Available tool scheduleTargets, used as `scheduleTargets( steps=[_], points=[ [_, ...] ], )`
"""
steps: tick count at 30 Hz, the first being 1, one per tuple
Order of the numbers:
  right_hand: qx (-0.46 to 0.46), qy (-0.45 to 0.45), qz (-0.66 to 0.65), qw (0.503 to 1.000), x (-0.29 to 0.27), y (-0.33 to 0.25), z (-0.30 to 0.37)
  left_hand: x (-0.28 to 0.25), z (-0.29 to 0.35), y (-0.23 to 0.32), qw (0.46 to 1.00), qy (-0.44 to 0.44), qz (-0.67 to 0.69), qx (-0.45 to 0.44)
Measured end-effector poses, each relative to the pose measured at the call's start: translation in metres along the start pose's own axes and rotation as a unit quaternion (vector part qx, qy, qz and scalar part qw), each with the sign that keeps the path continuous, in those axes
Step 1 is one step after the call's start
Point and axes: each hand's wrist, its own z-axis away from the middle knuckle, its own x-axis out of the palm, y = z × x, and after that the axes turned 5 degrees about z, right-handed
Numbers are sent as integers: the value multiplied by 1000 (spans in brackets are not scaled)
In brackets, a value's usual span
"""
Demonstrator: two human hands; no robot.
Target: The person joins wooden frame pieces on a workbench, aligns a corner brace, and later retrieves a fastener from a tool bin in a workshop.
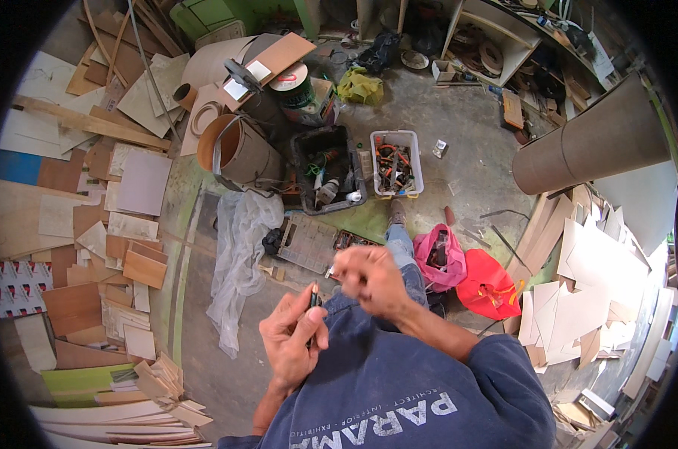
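My left hand [290,337] is closed in front of my chest. Between its thumb and fingers it grips a short dark pencil [314,298], held upright with a pale pointed tip on top. Just to the right and slightly farther off, my right hand [373,278] is curled, its fingers smeared by motion. A small whitish glint shows by its fingertips; whether the hand holds it I cannot make out. Beyond the hands, on the floor, lies a flat compartmented organiser case [307,243] with small parts in its right end.
Ahead stand a black crate [301,168] and a white tool bin [420,153]. A plastic sheet [242,247] and board offcuts [129,224] lie left. Pink bag [438,275] and red bag [483,288] sit right, near a large cardboard-like tube [593,142] and more scraps.
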Motion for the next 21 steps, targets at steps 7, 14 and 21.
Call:
scheduleTargets(
  steps=[7,14,21],
  points=[
    [17,-45,20,999,9,-6,11,6,-6,-2,999,32,-3,-1],
    [34,-110,105,988,16,-9,14,7,-7,-2,999,31,-2,-20],
    [10,46,-7,999,-2,-8,-4,3,-6,-1,999,17,-29,11]
  ],
)
